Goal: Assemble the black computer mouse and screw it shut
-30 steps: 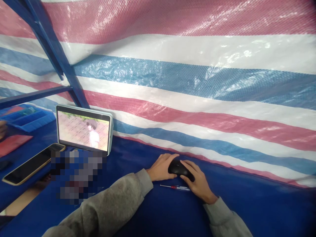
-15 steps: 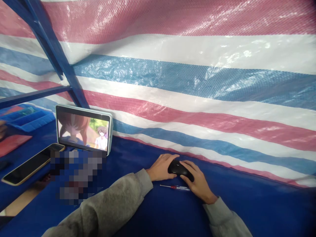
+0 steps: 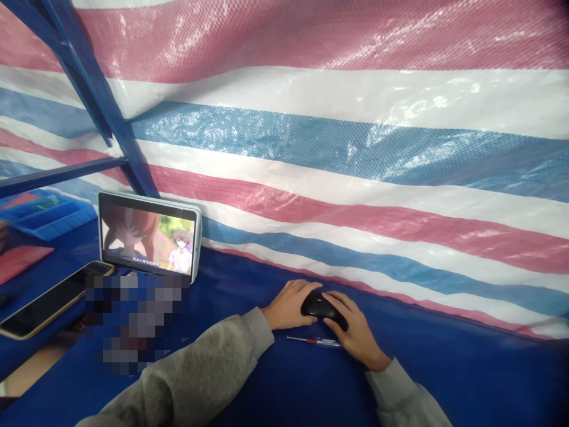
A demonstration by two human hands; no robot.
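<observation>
A black computer mouse (image 3: 320,308) rests on the blue tabletop (image 3: 284,385), gripped from both sides. My left hand (image 3: 292,305) is closed around its left end, thumb near the front edge. On the other end, my right hand (image 3: 353,329) has its fingers along the far side and the thumb on the near side. Just in front of the mouse lies a small screwdriver (image 3: 313,341) with a thin metal shaft and a red and clear handle. The right hand's thumb side is close to the handle's end. The mouse's underside is hidden.
A tablet (image 3: 149,236) playing a cartoon leans upright at the left. Nearby lie a phone (image 3: 56,301), a blurred-out patch, a blue compartment tray (image 3: 53,216) and a red sheet (image 3: 24,264). Striped tarp (image 3: 338,213) walls the far side, with a blue metal frame (image 3: 95,89).
Both hands keep their hold on the mouse, which stays in place. The view has shifted slightly, and subtitles now show on the tablet.
</observation>
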